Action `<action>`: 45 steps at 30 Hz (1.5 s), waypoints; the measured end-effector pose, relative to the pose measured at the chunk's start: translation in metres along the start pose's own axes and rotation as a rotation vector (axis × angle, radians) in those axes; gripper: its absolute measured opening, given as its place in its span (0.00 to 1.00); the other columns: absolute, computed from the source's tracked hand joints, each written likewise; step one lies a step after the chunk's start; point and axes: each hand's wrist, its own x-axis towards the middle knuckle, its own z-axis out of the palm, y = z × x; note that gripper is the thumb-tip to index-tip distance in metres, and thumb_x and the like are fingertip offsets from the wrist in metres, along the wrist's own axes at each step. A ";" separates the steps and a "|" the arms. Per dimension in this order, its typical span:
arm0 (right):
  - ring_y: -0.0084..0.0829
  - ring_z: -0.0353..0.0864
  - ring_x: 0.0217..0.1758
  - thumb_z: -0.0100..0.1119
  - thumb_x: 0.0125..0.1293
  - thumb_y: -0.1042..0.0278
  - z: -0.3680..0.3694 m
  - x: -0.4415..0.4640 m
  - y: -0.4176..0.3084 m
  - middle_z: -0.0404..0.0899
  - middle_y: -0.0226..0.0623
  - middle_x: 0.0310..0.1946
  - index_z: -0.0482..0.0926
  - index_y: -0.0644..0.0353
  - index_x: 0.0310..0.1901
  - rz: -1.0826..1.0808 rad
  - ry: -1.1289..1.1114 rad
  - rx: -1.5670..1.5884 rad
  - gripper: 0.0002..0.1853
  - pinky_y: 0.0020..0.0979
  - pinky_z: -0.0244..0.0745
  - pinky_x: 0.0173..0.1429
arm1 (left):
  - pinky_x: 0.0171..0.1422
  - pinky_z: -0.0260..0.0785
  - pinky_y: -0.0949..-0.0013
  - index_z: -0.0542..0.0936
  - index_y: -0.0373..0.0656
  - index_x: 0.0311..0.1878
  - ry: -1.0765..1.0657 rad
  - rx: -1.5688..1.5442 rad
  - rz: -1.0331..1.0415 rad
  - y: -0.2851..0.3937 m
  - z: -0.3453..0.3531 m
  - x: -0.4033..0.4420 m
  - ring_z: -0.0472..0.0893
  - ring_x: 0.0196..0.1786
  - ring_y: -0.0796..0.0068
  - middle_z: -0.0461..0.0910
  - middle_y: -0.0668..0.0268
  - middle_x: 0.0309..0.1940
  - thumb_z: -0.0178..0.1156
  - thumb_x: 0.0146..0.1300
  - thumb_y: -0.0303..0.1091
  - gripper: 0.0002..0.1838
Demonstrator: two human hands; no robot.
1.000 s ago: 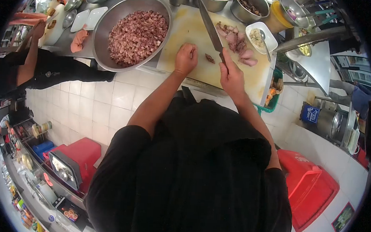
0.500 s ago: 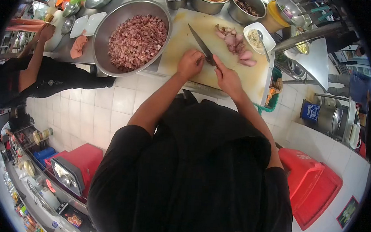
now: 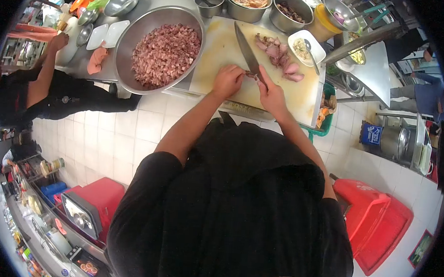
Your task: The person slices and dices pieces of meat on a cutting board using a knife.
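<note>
A large knife [image 3: 246, 48] is in my right hand [image 3: 273, 96], its blade pointing away from me over the pale cutting board [image 3: 216, 44]. My left hand [image 3: 228, 81] is closed at the left of the blade, its fingertips on a small dark brown piece [image 3: 251, 75] by the heel of the knife. Beyond the knife, pinkish pieces of meat [image 3: 277, 53] lie on the board. A white dish [image 3: 295, 38] with pale minced food and a spoon sits at the board's right edge. To the left stands a big metal bowl [image 3: 122, 45] of diced meat [image 3: 164, 57].
Metal pots [image 3: 248, 13] line the board's far side, near a yellow container [image 3: 324, 23]. A green basket [image 3: 326, 125] hangs below the board's right edge. Another person's arm [image 3: 48, 66] is at the counter on the left. Red bins [image 3: 381, 222] stand behind me.
The knife first came down towards my left hand, and now its blade points more directly away. My left hand has moved slightly right, onto the small brown piece.
</note>
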 end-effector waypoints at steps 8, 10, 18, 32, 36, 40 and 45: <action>0.58 0.87 0.37 0.63 0.75 0.72 0.000 0.001 -0.011 0.86 0.57 0.36 0.69 0.43 0.81 -0.170 0.092 -0.081 0.34 0.48 0.81 0.41 | 0.49 0.75 0.50 0.83 0.42 0.38 0.045 -0.039 -0.030 -0.003 0.001 0.001 0.83 0.43 0.49 0.83 0.57 0.36 0.68 0.62 0.26 0.04; 0.59 0.87 0.37 0.63 0.75 0.72 -0.002 0.002 -0.018 0.87 0.57 0.36 0.70 0.43 0.80 -0.239 0.139 -0.077 0.34 0.48 0.82 0.42 | 0.49 0.76 0.50 0.83 0.41 0.39 0.052 -0.052 -0.043 -0.006 0.003 -0.001 0.83 0.43 0.48 0.83 0.56 0.36 0.68 0.62 0.25 0.04; 0.59 0.86 0.35 0.57 0.78 0.60 0.013 0.006 0.019 0.85 0.54 0.32 0.66 0.30 0.81 -0.087 -0.110 -0.273 0.32 0.57 0.81 0.41 | 0.48 0.78 0.53 0.84 0.42 0.39 0.028 -0.041 -0.099 -0.003 0.000 0.001 0.84 0.42 0.51 0.83 0.58 0.35 0.68 0.61 0.23 0.05; 0.61 0.89 0.41 0.62 0.77 0.70 0.003 0.003 0.006 0.88 0.59 0.44 0.69 0.45 0.81 -0.014 0.149 0.173 0.32 0.43 0.83 0.44 | 0.55 0.75 0.52 0.84 0.48 0.37 -0.008 0.050 -0.007 -0.004 0.004 0.002 0.83 0.49 0.55 0.82 0.64 0.39 0.69 0.60 0.29 0.04; 0.62 0.88 0.44 0.61 0.77 0.70 -0.012 -0.004 0.000 0.87 0.60 0.46 0.67 0.47 0.81 -0.125 0.226 0.050 0.33 0.47 0.83 0.46 | 0.54 0.75 0.52 0.84 0.48 0.37 -0.012 0.049 0.016 -0.004 0.007 0.003 0.83 0.48 0.55 0.83 0.64 0.38 0.69 0.60 0.28 0.04; 0.63 0.87 0.45 0.59 0.78 0.69 -0.011 -0.021 -0.002 0.86 0.62 0.46 0.66 0.45 0.82 0.066 0.104 -0.043 0.32 0.52 0.82 0.46 | 0.53 0.76 0.51 0.84 0.46 0.37 -0.044 0.002 0.018 -0.005 0.014 0.002 0.84 0.45 0.52 0.84 0.60 0.36 0.69 0.61 0.27 0.03; 0.63 0.86 0.41 0.59 0.78 0.67 -0.014 -0.021 -0.006 0.85 0.62 0.41 0.67 0.42 0.82 -0.023 0.162 -0.047 0.33 0.55 0.80 0.44 | 0.50 0.77 0.50 0.85 0.42 0.37 -0.046 -0.087 -0.017 0.004 0.016 -0.005 0.84 0.42 0.48 0.85 0.56 0.35 0.69 0.61 0.26 0.02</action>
